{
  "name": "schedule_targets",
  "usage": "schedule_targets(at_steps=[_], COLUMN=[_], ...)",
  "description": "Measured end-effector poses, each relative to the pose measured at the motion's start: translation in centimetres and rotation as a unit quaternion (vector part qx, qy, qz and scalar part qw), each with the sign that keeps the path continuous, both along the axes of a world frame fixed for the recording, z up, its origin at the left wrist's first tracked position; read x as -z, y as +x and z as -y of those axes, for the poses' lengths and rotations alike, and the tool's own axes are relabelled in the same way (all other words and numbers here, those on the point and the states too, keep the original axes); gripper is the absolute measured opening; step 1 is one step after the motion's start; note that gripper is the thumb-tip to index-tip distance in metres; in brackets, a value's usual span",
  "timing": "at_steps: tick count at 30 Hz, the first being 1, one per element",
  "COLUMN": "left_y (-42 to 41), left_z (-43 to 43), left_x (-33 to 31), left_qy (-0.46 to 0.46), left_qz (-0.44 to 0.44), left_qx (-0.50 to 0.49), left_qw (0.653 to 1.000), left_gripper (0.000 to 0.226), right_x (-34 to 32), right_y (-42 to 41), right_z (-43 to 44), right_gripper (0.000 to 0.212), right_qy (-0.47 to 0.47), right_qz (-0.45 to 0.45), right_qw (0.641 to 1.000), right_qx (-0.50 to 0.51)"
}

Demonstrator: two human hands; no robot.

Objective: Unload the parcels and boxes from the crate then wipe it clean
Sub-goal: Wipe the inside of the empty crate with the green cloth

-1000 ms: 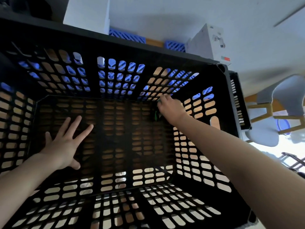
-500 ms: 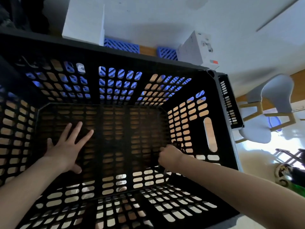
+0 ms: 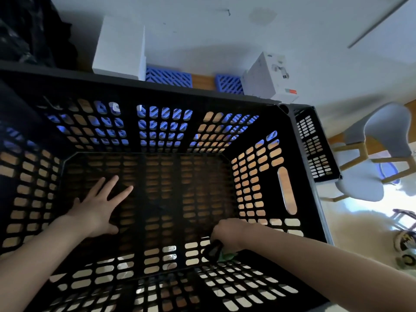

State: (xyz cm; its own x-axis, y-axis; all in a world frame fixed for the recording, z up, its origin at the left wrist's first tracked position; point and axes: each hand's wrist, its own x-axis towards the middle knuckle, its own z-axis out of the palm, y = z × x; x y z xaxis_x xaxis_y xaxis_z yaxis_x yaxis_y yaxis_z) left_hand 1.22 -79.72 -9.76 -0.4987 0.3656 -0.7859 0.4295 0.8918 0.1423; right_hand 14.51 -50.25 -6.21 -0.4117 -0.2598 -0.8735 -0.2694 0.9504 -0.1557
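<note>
Inside the crate (image 3: 126, 91), a dark cloth (image 3: 215, 251) is gripped by the right hand (image 3: 227, 233) (the left hand (image 3: 96, 208) is spread flat).

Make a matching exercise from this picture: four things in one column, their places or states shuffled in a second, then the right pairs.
Column one
1. left hand
2. right hand
3. plain white box
4. chair

Column two
A. stands outside, right of the crate
B. grips a cloth at the crate's near right corner
C. lies flat on the crate floor, fingers spread
D. sits beyond the crate's far rim

Pairs: 1-C, 2-B, 3-D, 4-A
</note>
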Motion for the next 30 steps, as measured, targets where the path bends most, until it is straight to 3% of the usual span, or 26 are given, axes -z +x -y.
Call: schedule_targets(at_steps=[2, 4, 10, 15, 20, 26, 30], left_y=[-0.9, -1.6, -3.0, -2.6, -2.0, -1.8, -2.1], left_z=[0.5, 1.2, 3.6, 4.7, 5.2, 5.4, 5.4], left_x=[-0.6, -1.6, -5.0, -6.0, -6.2, -6.6, -6.2], left_qy=[0.025, 0.024, -0.038, 0.016, 0.03, 0.042, 0.032], left_qz=[-0.007, -0.024, -0.109, -0.194, -0.219, -0.229, -0.225], left_qx=[-0.008, -0.024, -0.026, -0.034, -0.009, 0.016, 0.029], left_qw=[1.0, 0.999, 0.993, 0.98, 0.975, 0.972, 0.973], left_gripper=[0.091, 0.077, 0.066, 0.056, 0.055, 0.053, 0.052], right_x=[-0.2, -0.1, 0.3, 1.9, 4.8, 5.2, 5.1], right_y=[-1.1, -2.3, -5.8, -7.7, -4.6, -3.3, -2.8], right_z=[1.5, 3.4, 11.4, 19.4, 23.1, 19.9, 14.2], right_gripper=[0.036, 0.04, 0.042, 0.05, 0.037, 0.032, 0.029], right_qy=[-0.062, -0.103, -0.291, -0.378, -0.345, -0.328, -0.328], right_qz=[-0.018, -0.036, -0.139, -0.177, -0.206, -0.217, -0.177], right_qw=[0.997, 0.994, 0.947, 0.904, 0.876, 0.876, 0.884], right_qx=[0.036, 0.007, -0.009, -0.097, -0.267, -0.28, -0.282])
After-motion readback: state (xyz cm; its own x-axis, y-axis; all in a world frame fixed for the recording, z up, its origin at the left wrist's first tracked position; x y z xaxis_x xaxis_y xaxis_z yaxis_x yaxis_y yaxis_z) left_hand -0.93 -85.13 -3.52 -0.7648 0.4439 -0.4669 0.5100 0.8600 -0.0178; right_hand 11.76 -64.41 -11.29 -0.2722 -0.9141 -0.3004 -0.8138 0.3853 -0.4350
